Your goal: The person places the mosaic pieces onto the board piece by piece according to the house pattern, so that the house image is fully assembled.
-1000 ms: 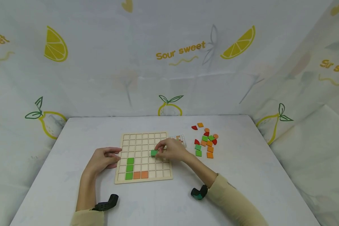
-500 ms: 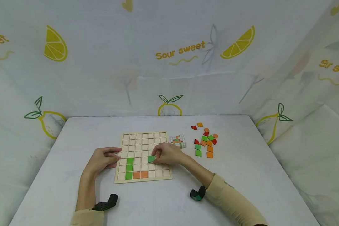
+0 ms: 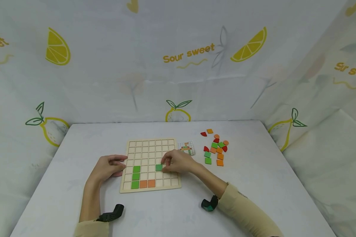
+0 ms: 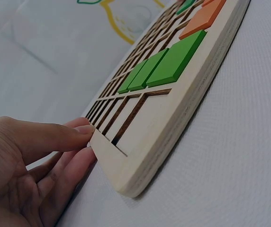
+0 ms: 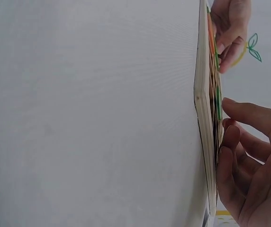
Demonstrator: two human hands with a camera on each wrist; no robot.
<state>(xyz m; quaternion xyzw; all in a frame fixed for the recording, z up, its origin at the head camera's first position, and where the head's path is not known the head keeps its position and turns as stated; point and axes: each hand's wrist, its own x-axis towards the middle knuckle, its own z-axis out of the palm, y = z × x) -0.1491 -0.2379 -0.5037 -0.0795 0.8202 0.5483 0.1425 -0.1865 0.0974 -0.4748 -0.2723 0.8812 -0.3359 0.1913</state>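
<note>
A pale wooden grid board [image 3: 151,191] lies on the table. My left hand [image 3: 107,168] holds its left edge, the thumb on the rim and the fingers against the side in the left wrist view. Three green square tiles [image 3: 135,176] stand in a column, with two orange square tiles [image 3: 147,184] beside the lowest. Another green square tile [image 3: 159,167] lies in a cell right of the board's middle, level with the column's top tile. My right hand [image 3: 179,161] is at that tile's right edge, its fingers loosely bent and thumb tip close by; a slight contact cannot be ruled out.
A small printed pattern card [image 3: 186,148] lies at the board's right edge. Farther right are scattered loose pieces: green squares [image 3: 208,161], orange squares [image 3: 220,163], orange discs [image 3: 226,143] and red quarter circles [image 3: 203,134]. A patterned cloth hangs behind the table.
My right hand has brought the green tile toward me and a little left into a cell, then its fingers have eased slightly off to the right. My left hand has stayed at the board's edge.
</note>
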